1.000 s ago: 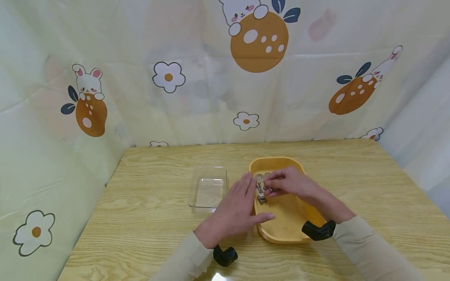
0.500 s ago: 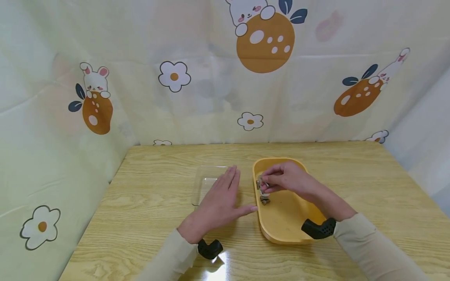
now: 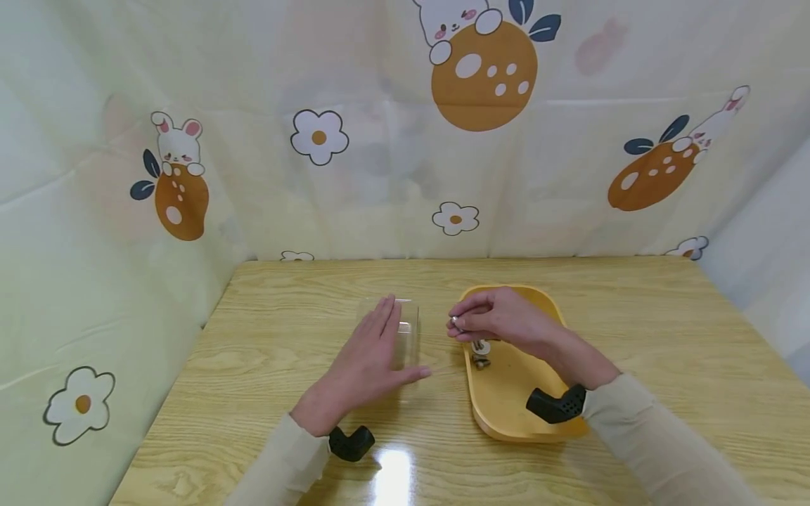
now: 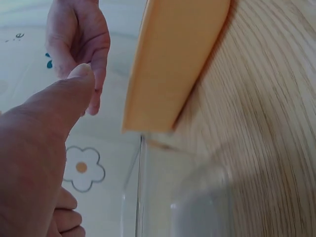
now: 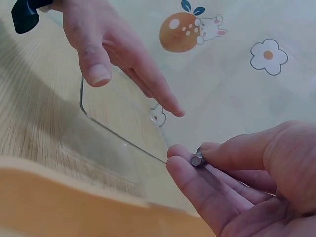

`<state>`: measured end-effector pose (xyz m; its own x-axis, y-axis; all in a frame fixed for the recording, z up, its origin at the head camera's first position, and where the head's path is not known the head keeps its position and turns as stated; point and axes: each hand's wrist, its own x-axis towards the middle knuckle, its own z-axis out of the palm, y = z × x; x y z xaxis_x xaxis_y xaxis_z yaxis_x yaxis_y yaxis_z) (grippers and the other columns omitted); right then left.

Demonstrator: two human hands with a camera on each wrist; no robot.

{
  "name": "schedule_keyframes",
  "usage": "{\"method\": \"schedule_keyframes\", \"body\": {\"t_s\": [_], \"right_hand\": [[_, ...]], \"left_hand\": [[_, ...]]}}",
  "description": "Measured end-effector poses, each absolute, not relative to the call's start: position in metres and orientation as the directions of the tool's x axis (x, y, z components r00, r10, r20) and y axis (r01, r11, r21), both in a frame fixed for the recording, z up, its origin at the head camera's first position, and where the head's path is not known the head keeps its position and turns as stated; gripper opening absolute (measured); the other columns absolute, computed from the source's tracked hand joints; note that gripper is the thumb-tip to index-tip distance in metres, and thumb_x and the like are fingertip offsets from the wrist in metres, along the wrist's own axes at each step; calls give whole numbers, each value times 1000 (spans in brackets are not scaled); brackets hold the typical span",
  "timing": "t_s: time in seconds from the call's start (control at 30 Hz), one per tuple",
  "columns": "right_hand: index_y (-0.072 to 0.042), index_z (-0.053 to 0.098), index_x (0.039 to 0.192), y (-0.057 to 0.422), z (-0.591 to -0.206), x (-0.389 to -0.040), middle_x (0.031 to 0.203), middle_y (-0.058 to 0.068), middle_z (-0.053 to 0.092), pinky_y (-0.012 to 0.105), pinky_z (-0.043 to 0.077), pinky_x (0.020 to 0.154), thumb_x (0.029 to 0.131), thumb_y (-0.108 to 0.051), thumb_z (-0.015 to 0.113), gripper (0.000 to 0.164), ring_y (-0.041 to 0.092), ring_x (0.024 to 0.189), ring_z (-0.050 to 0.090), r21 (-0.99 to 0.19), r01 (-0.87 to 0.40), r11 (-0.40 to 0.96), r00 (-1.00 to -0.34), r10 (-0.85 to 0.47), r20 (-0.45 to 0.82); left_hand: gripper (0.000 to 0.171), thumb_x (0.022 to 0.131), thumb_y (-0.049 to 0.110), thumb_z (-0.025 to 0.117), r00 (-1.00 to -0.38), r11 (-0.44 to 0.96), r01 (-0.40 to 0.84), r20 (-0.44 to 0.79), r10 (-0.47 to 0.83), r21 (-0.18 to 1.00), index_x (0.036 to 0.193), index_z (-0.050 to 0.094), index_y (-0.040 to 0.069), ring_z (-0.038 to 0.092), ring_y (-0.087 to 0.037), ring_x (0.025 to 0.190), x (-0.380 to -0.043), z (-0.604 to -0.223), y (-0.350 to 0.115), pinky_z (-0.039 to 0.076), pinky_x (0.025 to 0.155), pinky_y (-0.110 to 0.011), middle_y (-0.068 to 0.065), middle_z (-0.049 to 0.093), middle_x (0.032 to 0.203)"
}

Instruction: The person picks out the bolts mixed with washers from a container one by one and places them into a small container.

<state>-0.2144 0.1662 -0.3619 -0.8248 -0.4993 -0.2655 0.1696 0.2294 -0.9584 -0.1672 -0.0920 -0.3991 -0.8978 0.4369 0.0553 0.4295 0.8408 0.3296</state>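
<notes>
My right hand (image 3: 506,323) pinches a small metal bolt (image 5: 198,159) between thumb and fingers; its round end faces the right wrist camera. That hand is above the left rim of the orange tray (image 3: 525,414). Inside the tray, along its left side, lie a pale round washer (image 3: 481,348) and small brownish metal pieces (image 3: 481,362), partly hidden by the hand. My left hand (image 3: 363,355) is held with fingers straight and thumb spread over the clear plastic box (image 3: 410,337), covering much of it. Nothing is in the left hand.
Both containers stand on a wood-grain table (image 3: 285,302), the clear box left of the tray. A printed curtain (image 3: 380,176) hangs behind the table and along its sides. Black wrist cameras (image 3: 351,444) sit on both wrists.
My right hand has lifted a bolt from the tray's left side and moved left with it over the rim. The left hand has moved left from the tray to the clear box.
</notes>
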Motion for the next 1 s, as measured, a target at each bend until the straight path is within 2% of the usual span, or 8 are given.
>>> {"method": "schedule_keyframes", "body": {"t_s": [0.1,0.3,0.5,0.6,0.73,1.0], "right_hand": [[15,54,127,161,-363,-216,114,24,71,40,55,96,96,-5,62,38,25,106,71,-962,185,200,-818,-511,-263],[13,56,125,149,-366,-221,120,31,65,42,53,99,98,-1,58,31,27,107,70,-965,207,159,-814,-519,-260],[16,54,125,136,-368,-223,117,30,66,38,55,95,97,4,56,31,27,105,71,-971,208,121,-813,-530,-240],[17,54,124,128,-369,-225,113,27,69,38,57,93,96,4,57,31,27,103,72,-971,203,125,-811,-534,-238],[13,58,121,115,-369,-227,108,21,72,40,57,92,97,0,59,28,27,100,73,-970,183,159,-805,-543,-241],[8,63,116,89,-369,-233,113,27,69,43,57,93,96,-2,60,23,24,95,74,-957,200,210,-789,-545,-284]], "left_hand": [[112,87,68,60,-902,849,423,61,427,317,158,7,-1,7,-28,155,-168,-401,-100,16,126,-45,-18,6,167],[118,83,71,62,-917,865,390,52,394,316,159,5,1,6,-27,156,-170,-404,-116,15,126,-44,-15,4,167],[122,79,73,65,-924,869,374,46,381,323,158,7,-1,7,-29,155,-171,-409,-130,16,125,-46,-18,6,167],[123,79,72,66,-924,869,370,36,380,327,158,8,-2,8,-31,155,-171,-411,-133,17,125,-48,-20,6,166],[123,78,71,68,-926,872,365,30,376,328,157,9,-3,10,-32,155,-173,-413,-134,20,124,-49,-21,8,166],[119,81,72,63,-931,875,343,4,364,342,157,11,-4,7,-32,155,-176,-419,-135,19,125,-49,-21,6,166]]}}
